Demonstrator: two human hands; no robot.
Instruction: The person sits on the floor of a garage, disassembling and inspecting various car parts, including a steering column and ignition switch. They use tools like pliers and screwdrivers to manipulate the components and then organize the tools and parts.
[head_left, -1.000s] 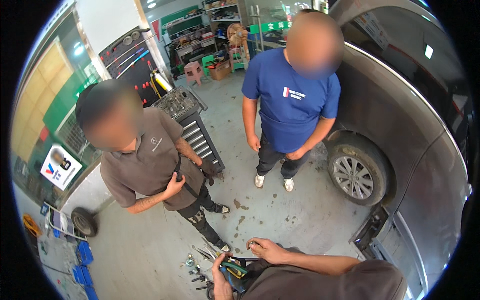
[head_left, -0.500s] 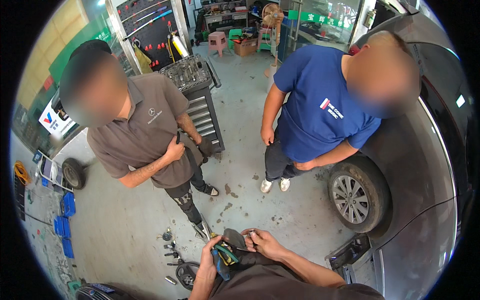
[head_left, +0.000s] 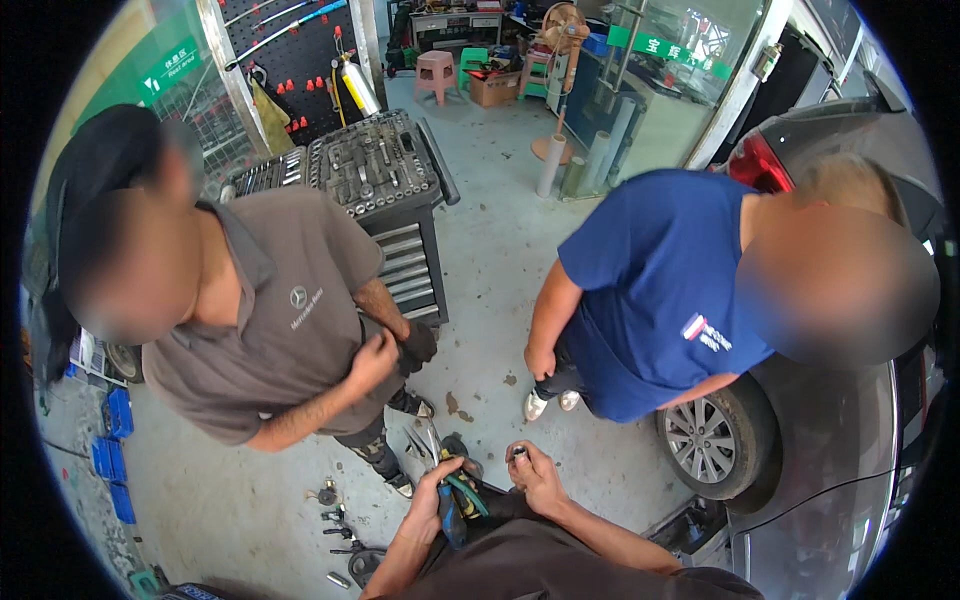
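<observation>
Pliers [head_left: 452, 518], apparently more than one pair bunched together, sit in the left hand [head_left: 428, 505] at the bottom of my head view, in front of the wearer's waist. I make out blue and green grips, but I cannot tell how many tools they belong to. The left fingers wrap round those grips, probably because one fist can keep the whole bundle together and spare the other hand for something small. Bare metal noses stand clear of the fist, so the palm bears on the covered part.

Near it, but apart, the right hand [head_left: 540, 483] has its fingers curled, pinching a small metal piece [head_left: 519, 453] at the fingertips, likely held so its end stays visible. What it is, I cannot tell.

As for direction, I see the noses point away from the wearer and slightly left, toward a shoe [head_left: 402, 487] of the co-worker in brown [head_left: 300, 350]. The long axis runs outward from the waist, grips nearest the wearer's dark shirt [head_left: 500, 565]. Dark parts [head_left: 366, 566] lie on the floor [head_left: 230, 510], left of the left forearm.
</observation>
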